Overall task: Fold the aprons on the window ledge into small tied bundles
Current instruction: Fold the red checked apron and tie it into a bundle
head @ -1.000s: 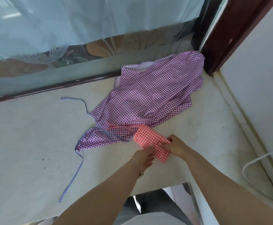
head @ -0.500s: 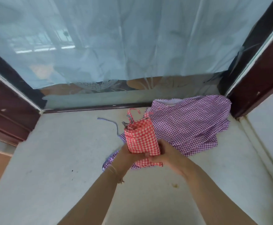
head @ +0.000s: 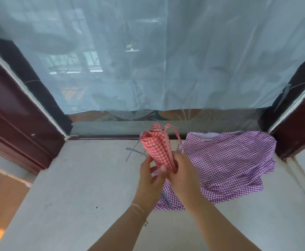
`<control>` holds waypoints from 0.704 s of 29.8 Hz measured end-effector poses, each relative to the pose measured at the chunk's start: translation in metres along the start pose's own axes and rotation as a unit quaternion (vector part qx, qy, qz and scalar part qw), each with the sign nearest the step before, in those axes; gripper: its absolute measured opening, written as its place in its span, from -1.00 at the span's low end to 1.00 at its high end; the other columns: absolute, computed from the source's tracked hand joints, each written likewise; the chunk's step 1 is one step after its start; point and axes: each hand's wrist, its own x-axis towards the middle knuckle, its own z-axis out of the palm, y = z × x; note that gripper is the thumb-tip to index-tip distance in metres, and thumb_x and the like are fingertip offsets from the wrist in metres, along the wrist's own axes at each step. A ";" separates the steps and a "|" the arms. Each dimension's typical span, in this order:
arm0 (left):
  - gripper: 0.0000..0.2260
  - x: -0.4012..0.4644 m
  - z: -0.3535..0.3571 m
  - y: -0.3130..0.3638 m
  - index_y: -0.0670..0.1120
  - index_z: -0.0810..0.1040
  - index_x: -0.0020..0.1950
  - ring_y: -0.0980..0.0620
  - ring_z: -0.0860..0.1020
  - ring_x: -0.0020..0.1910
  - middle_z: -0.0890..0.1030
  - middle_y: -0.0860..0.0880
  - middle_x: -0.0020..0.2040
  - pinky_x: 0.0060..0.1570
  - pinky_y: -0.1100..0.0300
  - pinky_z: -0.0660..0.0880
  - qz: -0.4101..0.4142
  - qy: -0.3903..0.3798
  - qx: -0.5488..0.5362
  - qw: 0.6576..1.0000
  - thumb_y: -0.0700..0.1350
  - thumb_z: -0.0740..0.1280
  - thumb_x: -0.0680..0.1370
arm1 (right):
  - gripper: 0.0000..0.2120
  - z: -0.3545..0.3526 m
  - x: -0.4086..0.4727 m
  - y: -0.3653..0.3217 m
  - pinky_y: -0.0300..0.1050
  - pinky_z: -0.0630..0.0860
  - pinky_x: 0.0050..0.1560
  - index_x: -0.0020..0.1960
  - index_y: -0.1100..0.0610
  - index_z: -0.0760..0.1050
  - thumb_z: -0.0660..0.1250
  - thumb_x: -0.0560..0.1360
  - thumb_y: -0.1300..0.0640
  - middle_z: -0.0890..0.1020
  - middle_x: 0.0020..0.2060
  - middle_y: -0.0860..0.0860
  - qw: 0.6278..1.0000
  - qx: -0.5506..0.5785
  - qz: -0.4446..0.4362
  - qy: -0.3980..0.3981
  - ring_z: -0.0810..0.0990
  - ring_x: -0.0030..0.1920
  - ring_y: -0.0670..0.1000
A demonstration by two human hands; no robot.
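Red apron [head: 158, 149], folded into a narrow gingham bundle, stands nearly upright in the air above the ledge [head: 79, 187], its lower end caught between both my hands. My left hand [head: 150, 180] takes it from the left, thumb and fingers pinching the bottom of the folds; my right hand [head: 183, 175] closes round it from the right, fingers curled onto the cloth, so both grips are pressed on the same bundle. Two red strap loops [head: 163, 126] poke out of the top of the bundle, toward the window. A thin bracelet [head: 138, 208] circles my left wrist.

Purple apron [head: 227, 163] lies loose and unfolded on the ledge, just right of my hands and partly under them, reaching back to the corner by the dark red frame [head: 296, 131]. One of its striped ties [head: 132, 151] trails out on the ledge to the left of the red bundle; another striped piece [head: 166, 197] shows under my wrists.

A pale blue curtain [head: 148, 60] hangs across the glass behind, stopping short of the sill, with a patterned strip [head: 130, 115] of the pane showing below its hem. The ledge is pale grey stone with a few dark specks
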 end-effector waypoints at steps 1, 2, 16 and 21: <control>-0.64 -0.001 0.004 0.005 0.13 0.33 0.29 0.21 0.48 0.19 0.45 0.07 0.26 0.04 0.43 0.46 -0.009 -0.029 -0.038 0.999 0.11 0.24 0.52 | -0.55 0.003 0.000 -0.001 -0.39 0.41 -0.35 0.14 0.04 0.48 0.21 0.45 -0.26 0.51 -0.11 -0.07 0.999 -0.047 -0.014 0.003 0.50 -0.22 -0.15; -0.65 0.001 0.003 0.008 0.13 0.34 0.28 0.22 0.50 0.18 0.48 0.06 0.24 0.07 0.40 0.46 -0.015 -0.048 -0.079 0.996 0.14 0.24 0.52 | -0.53 0.008 0.002 -0.005 -0.39 0.39 -0.32 0.17 0.05 0.47 0.18 0.45 -0.25 0.47 -0.09 -0.07 0.997 -0.074 -0.030 -0.003 0.48 -0.20 -0.12; -0.71 0.055 -0.059 0.027 0.16 0.39 0.09 0.25 0.54 -0.06 0.57 0.20 -0.04 -0.16 0.40 0.45 0.016 -0.027 0.052 0.998 -0.16 0.38 0.52 | -0.75 -0.025 0.044 -0.029 -0.26 0.58 -0.21 0.29 -0.02 0.34 0.15 0.62 0.11 0.61 -0.14 0.02 0.965 0.246 0.061 -0.074 0.62 -0.26 -0.17; -0.64 0.050 -0.066 0.025 0.21 0.43 0.06 0.35 0.54 -0.07 0.58 0.22 -0.04 -0.09 0.46 0.44 0.096 -0.034 0.139 0.985 -0.26 0.36 0.52 | -0.51 -0.046 0.064 -0.030 -0.01 0.61 -0.10 -0.10 0.17 0.53 0.11 0.49 -0.25 0.63 -0.25 0.09 0.894 0.399 0.194 -0.065 0.63 -0.23 0.05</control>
